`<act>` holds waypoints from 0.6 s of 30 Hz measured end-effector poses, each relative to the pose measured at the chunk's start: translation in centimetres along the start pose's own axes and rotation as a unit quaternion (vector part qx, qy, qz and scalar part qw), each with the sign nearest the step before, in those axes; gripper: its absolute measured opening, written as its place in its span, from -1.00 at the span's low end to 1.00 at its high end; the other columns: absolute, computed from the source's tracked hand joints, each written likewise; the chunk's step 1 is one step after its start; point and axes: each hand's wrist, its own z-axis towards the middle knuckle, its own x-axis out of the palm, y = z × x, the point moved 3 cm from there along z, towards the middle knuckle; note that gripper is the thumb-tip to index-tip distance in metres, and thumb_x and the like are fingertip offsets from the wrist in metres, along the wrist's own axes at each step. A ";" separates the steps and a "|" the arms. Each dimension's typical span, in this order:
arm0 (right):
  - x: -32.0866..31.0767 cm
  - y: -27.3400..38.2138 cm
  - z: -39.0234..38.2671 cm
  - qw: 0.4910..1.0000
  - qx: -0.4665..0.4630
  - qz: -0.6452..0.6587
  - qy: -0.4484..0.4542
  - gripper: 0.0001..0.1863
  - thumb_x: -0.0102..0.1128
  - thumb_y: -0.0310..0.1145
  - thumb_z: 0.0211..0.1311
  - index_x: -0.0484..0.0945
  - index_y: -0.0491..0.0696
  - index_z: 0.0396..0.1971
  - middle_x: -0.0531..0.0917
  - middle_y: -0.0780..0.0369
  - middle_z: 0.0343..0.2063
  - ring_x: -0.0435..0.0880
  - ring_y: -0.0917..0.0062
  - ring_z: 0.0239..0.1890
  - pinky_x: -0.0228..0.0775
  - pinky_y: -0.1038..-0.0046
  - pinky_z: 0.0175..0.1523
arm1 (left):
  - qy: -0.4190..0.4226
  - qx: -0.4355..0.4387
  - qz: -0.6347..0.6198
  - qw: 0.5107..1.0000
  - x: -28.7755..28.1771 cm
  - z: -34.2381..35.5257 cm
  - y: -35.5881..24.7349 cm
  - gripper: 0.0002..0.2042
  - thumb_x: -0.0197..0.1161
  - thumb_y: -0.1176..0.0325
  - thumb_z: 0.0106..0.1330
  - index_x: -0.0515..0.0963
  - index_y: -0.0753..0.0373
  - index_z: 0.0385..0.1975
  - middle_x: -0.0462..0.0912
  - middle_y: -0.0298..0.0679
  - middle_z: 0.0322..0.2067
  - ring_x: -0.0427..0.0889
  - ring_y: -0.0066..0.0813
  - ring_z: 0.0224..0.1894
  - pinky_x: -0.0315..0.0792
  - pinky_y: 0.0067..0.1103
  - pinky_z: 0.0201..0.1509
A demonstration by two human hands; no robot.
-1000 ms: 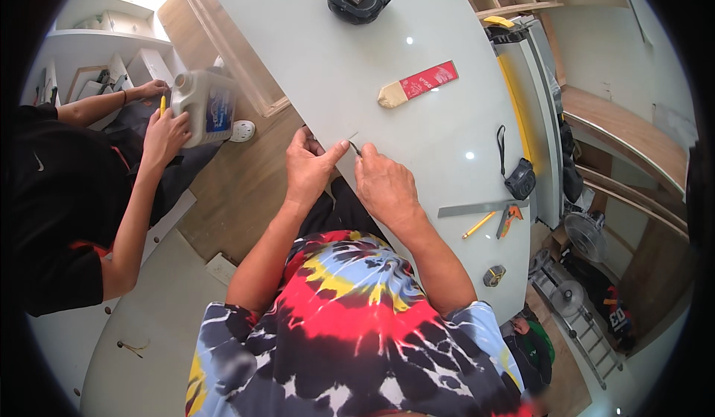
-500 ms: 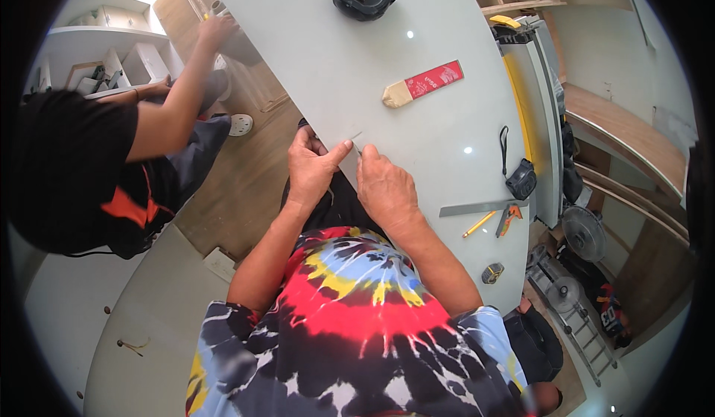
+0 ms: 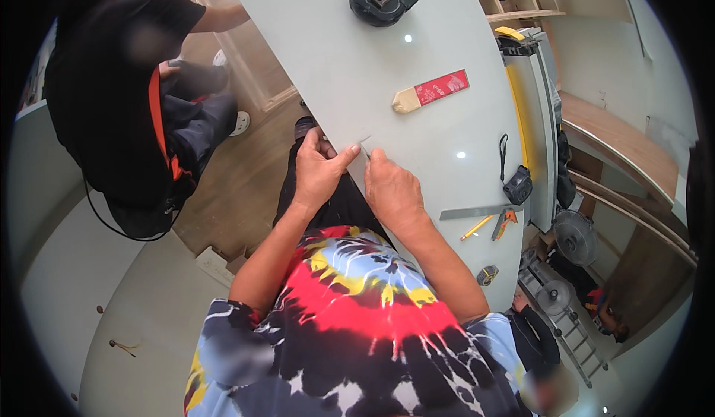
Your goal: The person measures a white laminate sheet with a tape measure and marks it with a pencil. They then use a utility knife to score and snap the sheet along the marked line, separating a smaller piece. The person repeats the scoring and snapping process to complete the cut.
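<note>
At the edge of a large white panel [image 3: 439, 137], my left hand [image 3: 320, 169] pinches the rim, thumb on top and fingers curled beneath. Close beside it, my right hand [image 3: 395, 193] is closed round a slender tool [image 3: 365, 151]; only its thin dark tip shows, near my left thumb, and its kind is hidden. A short fine line lies on the panel just past the tip. Farther off rests a flat red packet [image 3: 443, 86] with a cream rounded end.
On the panel sit a big black tape measure [image 3: 381, 0], another with a strap [image 3: 518, 186], a metal ruler [image 3: 469, 213], a yellow pencil [image 3: 477, 228], an orange-and-grey cutter [image 3: 505, 225] and a small tape measure [image 3: 488, 275]. A co-worker [image 3: 123, 111] crouches left; fans [image 3: 575, 238] stand right.
The co-worker at left has shifted, with the reaching arm now lower and mostly hidden behind the panel. My hands keep the same grip at the panel's edge; the view has moved slightly.
</note>
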 end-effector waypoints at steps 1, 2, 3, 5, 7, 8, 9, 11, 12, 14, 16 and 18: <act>-0.1 -0.1 0.1 1.000 0.001 -0.004 0.012 -0.85 0.10 -0.38 0.45 0.37 -0.12 -0.25 0.69 0.03 -0.47 0.78 0.07 -0.41 0.66 0.12 -0.33 | 0.002 0.000 0.004 1.000 0.0 0.0 0.1 -0.49 0.56 0.37 0.20 0.51 0.50 0.07 0.55 -0.41 -0.57 0.50 -0.70 -0.57 0.43 -0.65 -0.49; -0.2 -0.1 0.1 1.000 0.003 -0.007 0.024 -0.85 0.10 -0.38 0.45 0.37 -0.12 -0.25 0.69 0.02 -0.48 0.78 0.06 -0.41 0.65 0.11 -0.33 | 0.004 0.000 0.007 1.000 -0.1 0.0 0.2 -0.48 0.56 0.36 0.21 0.51 0.50 0.08 0.55 -0.41 -0.58 0.51 -0.70 -0.57 0.43 -0.64 -0.49; -0.2 -0.1 0.1 1.000 -0.001 -0.014 0.027 -0.85 0.10 -0.38 0.45 0.37 -0.13 -0.26 0.69 0.02 -0.48 0.78 0.05 -0.41 0.65 0.10 -0.33 | 0.007 0.001 0.010 1.000 -0.1 0.0 0.4 -0.46 0.56 0.35 0.21 0.51 0.51 0.09 0.55 -0.40 -0.58 0.51 -0.69 -0.56 0.43 -0.63 -0.49; -0.1 0.1 0.1 1.000 0.000 0.001 0.014 -0.84 0.10 -0.38 0.45 0.37 -0.13 -0.26 0.68 0.01 -0.50 0.77 0.03 -0.41 0.65 0.09 -0.33 | 0.005 0.004 0.011 1.000 -0.2 0.0 0.6 -0.46 0.55 0.34 0.22 0.51 0.49 0.11 0.55 -0.41 -0.58 0.52 -0.69 -0.56 0.43 -0.63 -0.48; 0.0 0.4 -0.1 1.000 -0.001 0.017 -0.011 -0.84 0.09 -0.38 0.46 0.37 -0.14 -0.26 0.68 -0.01 -0.50 0.76 0.00 -0.40 0.64 0.07 -0.32 | 0.009 0.001 0.012 1.000 -0.2 0.1 0.7 -0.47 0.53 0.34 0.24 0.51 0.48 0.12 0.55 -0.41 -0.57 0.52 -0.69 -0.55 0.43 -0.63 -0.48; 0.0 0.5 -0.1 0.999 0.001 0.024 -0.027 -0.83 0.09 -0.37 0.46 0.37 -0.15 -0.26 0.68 -0.02 -0.50 0.75 -0.02 -0.40 0.63 0.05 -0.31 | 0.015 0.000 0.013 1.000 -0.2 0.2 0.8 -0.48 0.52 0.35 0.25 0.51 0.48 0.12 0.55 -0.41 -0.56 0.52 -0.69 -0.54 0.43 -0.63 -0.47; 0.2 0.4 -0.1 0.999 0.017 0.027 -0.013 -0.83 0.08 -0.37 0.46 0.37 -0.15 -0.26 0.68 -0.03 -0.50 0.75 -0.04 -0.40 0.63 0.04 -0.31 | 0.016 -0.009 0.021 1.000 -0.2 0.2 0.8 -0.49 0.51 0.36 0.26 0.51 0.47 0.12 0.55 -0.41 -0.56 0.52 -0.69 -0.54 0.44 -0.63 -0.46; 0.1 0.3 0.0 0.999 0.010 0.028 -0.021 -0.82 0.07 -0.35 0.47 0.37 -0.15 -0.26 0.69 -0.04 -0.50 0.75 -0.04 -0.39 0.62 0.01 -0.29 | 0.022 0.017 -0.022 0.999 0.0 0.2 0.6 -0.51 0.48 0.38 0.27 0.50 0.47 0.13 0.55 -0.41 -0.56 0.52 -0.69 -0.54 0.44 -0.63 -0.46; 0.1 0.1 0.0 1.000 0.017 0.026 0.001 -0.82 0.06 -0.34 0.48 0.37 -0.15 -0.26 0.69 -0.04 -0.49 0.75 -0.05 -0.39 0.62 0.00 -0.29 | 0.025 0.004 -0.031 0.999 0.0 0.1 0.7 -0.52 0.47 0.39 0.28 0.50 0.47 0.13 0.55 -0.41 -0.56 0.52 -0.69 -0.54 0.44 -0.63 -0.45; -0.2 -0.3 0.1 0.999 0.005 0.029 0.016 -0.80 0.05 -0.32 0.50 0.35 -0.14 -0.26 0.68 -0.07 -0.52 0.72 -0.10 -0.39 0.57 -0.05 -0.28 | 0.028 0.006 -0.026 0.999 0.0 -0.2 0.6 -0.53 0.45 0.41 0.29 0.50 0.46 0.15 0.55 -0.41 -0.56 0.52 -0.69 -0.54 0.45 -0.63 -0.45; -0.3 -0.6 0.3 0.999 0.001 0.034 0.026 -0.79 0.05 -0.30 0.51 0.34 -0.14 -0.26 0.67 -0.09 -0.53 0.70 -0.12 -0.39 0.54 -0.08 -0.26 | 0.033 0.005 -0.013 0.999 -0.1 -0.3 0.5 -0.52 0.44 0.42 0.29 0.50 0.45 0.17 0.55 -0.41 -0.57 0.52 -0.69 -0.54 0.45 -0.63 -0.45; -0.4 -0.6 0.3 0.999 -0.003 0.040 0.018 -0.78 0.04 -0.30 0.51 0.35 -0.14 -0.26 0.67 -0.09 -0.53 0.70 -0.13 -0.38 0.54 -0.08 -0.25 | 0.033 0.031 -0.006 0.999 -0.1 -0.3 0.2 -0.50 0.44 0.43 0.29 0.50 0.43 0.20 0.54 -0.41 -0.57 0.52 -0.69 -0.55 0.45 -0.62 -0.45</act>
